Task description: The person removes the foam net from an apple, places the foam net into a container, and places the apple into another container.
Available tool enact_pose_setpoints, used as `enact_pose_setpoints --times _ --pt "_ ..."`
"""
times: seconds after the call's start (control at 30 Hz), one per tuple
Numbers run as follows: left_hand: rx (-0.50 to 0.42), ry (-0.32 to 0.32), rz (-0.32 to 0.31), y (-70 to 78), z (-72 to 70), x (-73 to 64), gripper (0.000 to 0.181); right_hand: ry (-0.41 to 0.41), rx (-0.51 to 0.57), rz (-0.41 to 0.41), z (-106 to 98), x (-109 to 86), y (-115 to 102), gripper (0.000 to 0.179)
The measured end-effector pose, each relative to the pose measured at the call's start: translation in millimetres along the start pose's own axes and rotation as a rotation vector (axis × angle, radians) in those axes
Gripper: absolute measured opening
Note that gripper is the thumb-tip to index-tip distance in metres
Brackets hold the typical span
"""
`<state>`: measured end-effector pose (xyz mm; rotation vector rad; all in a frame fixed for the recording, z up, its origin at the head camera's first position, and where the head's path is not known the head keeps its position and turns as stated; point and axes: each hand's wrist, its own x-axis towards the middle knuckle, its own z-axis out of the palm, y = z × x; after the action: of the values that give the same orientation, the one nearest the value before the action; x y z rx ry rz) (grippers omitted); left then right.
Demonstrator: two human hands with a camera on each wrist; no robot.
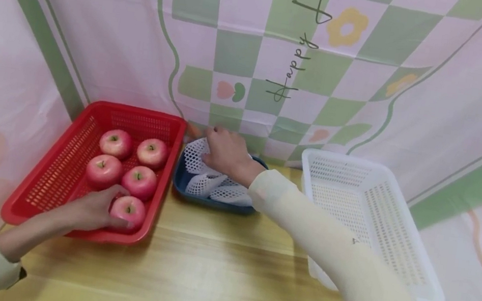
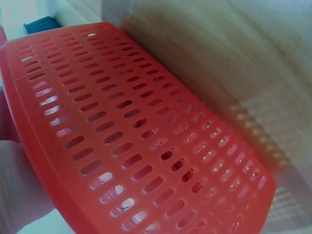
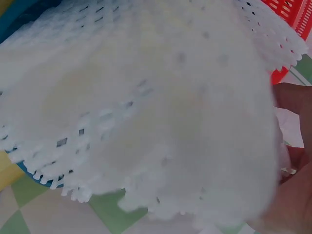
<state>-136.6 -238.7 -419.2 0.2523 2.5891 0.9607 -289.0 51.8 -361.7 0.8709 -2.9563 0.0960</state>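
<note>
In the head view my left hand [image 1: 96, 207] reaches into the red basket [image 1: 39, 184], its thumb and fingers round the nearest apple [image 1: 128, 209]. Several more red apples [image 1: 104, 171] lie behind that one. My right hand [image 1: 227, 154] is over the small blue basket [image 1: 215, 204] and pinches a white foam net sleeve [image 1: 196, 157]; its fingertips are partly hidden. More foam nets [image 1: 228, 192] lie in that basket. The left wrist view shows mostly the red basket's slotted outer wall [image 2: 122, 126]. White foam netting [image 3: 146, 126] fills most of the right wrist view.
A white perforated basket [image 1: 343, 178] stands on the right of the wooden table [image 1: 206, 269], under my right forearm. The blue basket sits between the red and white ones. A checked cloth [image 1: 236, 52] hangs close behind all three.
</note>
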Motion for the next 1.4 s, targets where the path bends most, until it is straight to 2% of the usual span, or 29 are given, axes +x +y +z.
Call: enact_pose_setpoints --times 0.33,0.8,1.0,1.27,1.4 --pt "0.026 -0.028 -0.019 -0.9 -1.5 0.8 0.061 0.045 0.073 0.041 -1 0.5 2 0.042" --pt "0.026 -0.066 -0.036 -2.8 -4.2 -0.1 0.072 0.065 0.139 0.092 -10 -4.4 9 0.059" --pt "0.057 -0.034 -0.037 -2.1 -7.0 -2.2 0.075 0.068 0.16 0.088 -17 -8.0 12 0.063" --pt "0.132 0.073 0.06 7.4 -14.7 -4.9 0.073 0.068 0.113 0.117 -29 -22.2 17 0.069" --pt "0.12 0.127 0.071 17.7 -17.8 -5.2 0.077 0.077 0.093 0.103 -34 -33.7 21 0.07"
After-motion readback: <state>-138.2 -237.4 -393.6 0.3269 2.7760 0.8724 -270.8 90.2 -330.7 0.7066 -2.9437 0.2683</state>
